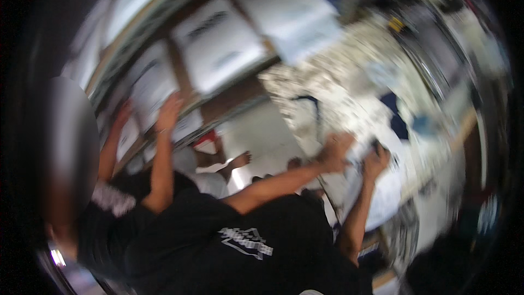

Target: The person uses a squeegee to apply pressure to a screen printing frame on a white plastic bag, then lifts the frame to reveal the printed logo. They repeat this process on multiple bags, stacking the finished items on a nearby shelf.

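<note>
Over a worn, stained white tabletop, my left hand reaches to the near edge, its fingers smeared by motion. My right hand is just right of it, fingers curled round a small dark thing that I cannot make out. Below and between my hands hangs or lies a white cloth-like piece with a dark mark near its top. Beyond my hands are a dark blue piece and a thin dark strip on the tabletop.
On the left, a co-worker's hands rest on white sheets in a rack. More printed white sheets line the rack beyond. A light blue item lies at the right of the tabletop. Bare feet show on the floor below.
</note>
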The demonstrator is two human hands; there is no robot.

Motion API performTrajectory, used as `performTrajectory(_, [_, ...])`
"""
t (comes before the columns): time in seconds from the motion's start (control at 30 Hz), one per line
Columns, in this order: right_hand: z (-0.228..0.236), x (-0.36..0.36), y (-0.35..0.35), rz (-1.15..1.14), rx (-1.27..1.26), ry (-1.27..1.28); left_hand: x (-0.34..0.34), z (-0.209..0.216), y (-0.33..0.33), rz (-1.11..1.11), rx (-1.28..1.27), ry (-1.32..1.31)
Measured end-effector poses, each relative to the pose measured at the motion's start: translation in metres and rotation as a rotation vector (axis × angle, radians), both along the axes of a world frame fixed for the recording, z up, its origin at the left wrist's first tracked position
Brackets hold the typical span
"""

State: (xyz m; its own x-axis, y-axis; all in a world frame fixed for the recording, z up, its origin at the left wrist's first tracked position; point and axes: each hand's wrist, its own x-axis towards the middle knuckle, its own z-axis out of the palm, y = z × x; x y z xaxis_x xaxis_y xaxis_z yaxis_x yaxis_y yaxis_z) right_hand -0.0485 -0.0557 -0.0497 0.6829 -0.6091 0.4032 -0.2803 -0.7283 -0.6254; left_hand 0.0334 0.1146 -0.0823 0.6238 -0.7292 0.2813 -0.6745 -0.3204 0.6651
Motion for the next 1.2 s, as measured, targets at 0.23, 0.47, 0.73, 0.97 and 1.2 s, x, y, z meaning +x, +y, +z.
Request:
performTrajectory(0.23, [0.019, -0.018, -0.014, -0.034, 0.007, 0.152, 0.002, 0.051, 0.007, -0.081, 0.105, 0.139])
performTrajectory(0.47, [0.025, -0.029, -0.031, -0.021, -0.025, 0.146, 0.004, 0.055, 0.008, -0.038, 0.085, 0.109])
performTrajectory(0.73, [0.032, -0.036, -0.029, 0.019, -0.002, 0.133, 0.005, 0.059, 0.011, -0.037, 0.092, 0.112])
performTrajectory(0.97, [0.031, -0.045, -0.029, -0.07, 0.012, 0.165, 0.003, 0.056, 0.012, -0.036, 0.09, 0.092])
performTrajectory(1.2, [0.025, -0.054, -0.032, -0.028, -0.085, 0.085, 0.001, 0.051, 0.012, -0.03, 0.1, 0.048])
